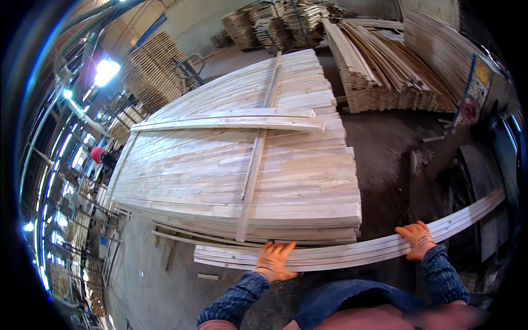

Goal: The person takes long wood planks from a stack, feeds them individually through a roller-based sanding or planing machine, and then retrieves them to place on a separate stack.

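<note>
Several long, pale wooden boards [346,253] lie side by side in a bundle across the front of me. My left hand [275,260], in an orange glove, grips the bundle left of its middle, fingers over the far edge and thumb at the near edge. Farther right, my right hand [417,240], gloved the same way, is closed around the boards. Its fingertips reach over the far edge. Just beyond the bundle stands a broad stack of boards [313,187]. Two loose boards [231,122] lie on top, across a thin wooden strip [254,165].
A machine [473,104] with a red round part stands at the right. Behind lie a long lumber pile [379,66] and several stacks [275,25]. A person in red headgear [97,154] is far left. Wood scraps [208,276] lie on the floor.
</note>
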A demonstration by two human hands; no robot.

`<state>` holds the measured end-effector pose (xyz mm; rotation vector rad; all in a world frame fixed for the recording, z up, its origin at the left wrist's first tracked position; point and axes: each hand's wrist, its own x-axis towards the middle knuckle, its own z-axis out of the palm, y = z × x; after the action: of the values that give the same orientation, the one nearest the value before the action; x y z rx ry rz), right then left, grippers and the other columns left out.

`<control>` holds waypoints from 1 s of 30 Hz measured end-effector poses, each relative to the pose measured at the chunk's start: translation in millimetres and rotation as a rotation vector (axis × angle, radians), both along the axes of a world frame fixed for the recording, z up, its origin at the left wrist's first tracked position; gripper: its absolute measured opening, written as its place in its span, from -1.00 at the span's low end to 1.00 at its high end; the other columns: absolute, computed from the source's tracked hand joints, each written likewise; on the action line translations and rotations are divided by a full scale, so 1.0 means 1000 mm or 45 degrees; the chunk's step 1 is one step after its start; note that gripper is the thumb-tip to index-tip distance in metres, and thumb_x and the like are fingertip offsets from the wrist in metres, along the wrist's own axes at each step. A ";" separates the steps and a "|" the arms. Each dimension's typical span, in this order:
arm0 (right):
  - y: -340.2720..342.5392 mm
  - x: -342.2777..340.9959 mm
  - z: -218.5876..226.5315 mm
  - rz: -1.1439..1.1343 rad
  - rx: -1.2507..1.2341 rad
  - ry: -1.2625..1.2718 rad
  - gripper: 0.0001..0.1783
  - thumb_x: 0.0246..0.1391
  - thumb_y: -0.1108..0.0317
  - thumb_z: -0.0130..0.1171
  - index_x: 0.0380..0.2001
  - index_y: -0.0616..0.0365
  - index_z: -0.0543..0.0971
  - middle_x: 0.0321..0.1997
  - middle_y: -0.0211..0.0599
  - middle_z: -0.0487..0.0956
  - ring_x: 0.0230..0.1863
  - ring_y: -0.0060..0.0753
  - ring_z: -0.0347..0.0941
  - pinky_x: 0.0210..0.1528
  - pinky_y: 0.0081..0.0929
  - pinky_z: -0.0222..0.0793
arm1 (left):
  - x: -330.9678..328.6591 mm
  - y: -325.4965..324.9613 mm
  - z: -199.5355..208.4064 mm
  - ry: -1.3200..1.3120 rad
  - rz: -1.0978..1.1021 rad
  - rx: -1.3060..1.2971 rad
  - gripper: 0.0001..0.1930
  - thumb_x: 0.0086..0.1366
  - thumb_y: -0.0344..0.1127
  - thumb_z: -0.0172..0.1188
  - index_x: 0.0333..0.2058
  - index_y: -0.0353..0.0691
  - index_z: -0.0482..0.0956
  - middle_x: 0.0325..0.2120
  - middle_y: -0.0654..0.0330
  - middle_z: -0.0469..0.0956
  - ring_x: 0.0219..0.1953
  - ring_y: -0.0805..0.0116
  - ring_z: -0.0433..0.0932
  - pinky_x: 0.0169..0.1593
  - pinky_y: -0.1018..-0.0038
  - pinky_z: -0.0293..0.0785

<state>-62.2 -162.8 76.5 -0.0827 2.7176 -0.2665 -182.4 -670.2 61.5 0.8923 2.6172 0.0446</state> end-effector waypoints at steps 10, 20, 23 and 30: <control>-0.043 -0.118 0.075 -0.064 -0.769 0.617 -0.45 0.09 0.32 0.32 0.17 0.24 0.61 0.23 0.01 0.64 0.26 0.01 0.57 0.37 -0.20 0.43 | -0.010 -0.012 0.017 -0.040 0.034 -0.227 0.02 0.01 0.08 0.55 0.43 -0.06 0.30 0.26 -0.05 0.49 0.30 -0.10 0.44 0.44 0.04 0.25; -0.186 -0.373 0.124 0.311 -0.536 0.756 -0.31 0.18 0.04 0.30 0.31 0.11 0.49 0.33 -0.03 0.55 0.35 0.02 0.45 0.43 -0.19 0.33 | -0.008 0.025 0.045 -0.118 0.058 1.002 -0.39 0.28 -0.19 0.36 0.28 -0.20 0.50 -0.01 -0.02 0.69 0.03 0.01 0.68 0.13 0.18 0.58; -0.199 -0.452 0.120 0.177 -0.283 0.790 -0.16 0.17 -0.26 0.21 0.36 0.06 0.46 0.40 -0.02 0.49 0.42 0.03 0.39 0.47 -0.18 0.28 | -0.032 -0.014 0.089 -0.109 0.153 1.376 -0.46 0.29 -0.32 0.37 0.24 -0.24 0.53 -0.14 -0.03 0.73 -0.10 0.00 0.73 0.01 0.22 0.64; -0.239 -0.502 0.111 -0.192 -0.160 0.452 -0.01 0.12 -0.51 0.08 0.30 0.12 0.54 0.33 0.08 0.55 0.34 0.09 0.47 0.42 -0.17 0.34 | -0.098 -0.123 0.093 0.029 0.538 1.622 -0.42 0.29 -0.46 0.41 0.27 -0.38 0.47 0.09 -0.01 0.64 0.11 0.24 0.66 0.21 0.32 0.57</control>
<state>-564.5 -401.7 187.5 0.0448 3.0620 -0.5106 -280.9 -793.6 154.2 0.5755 2.5467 1.9333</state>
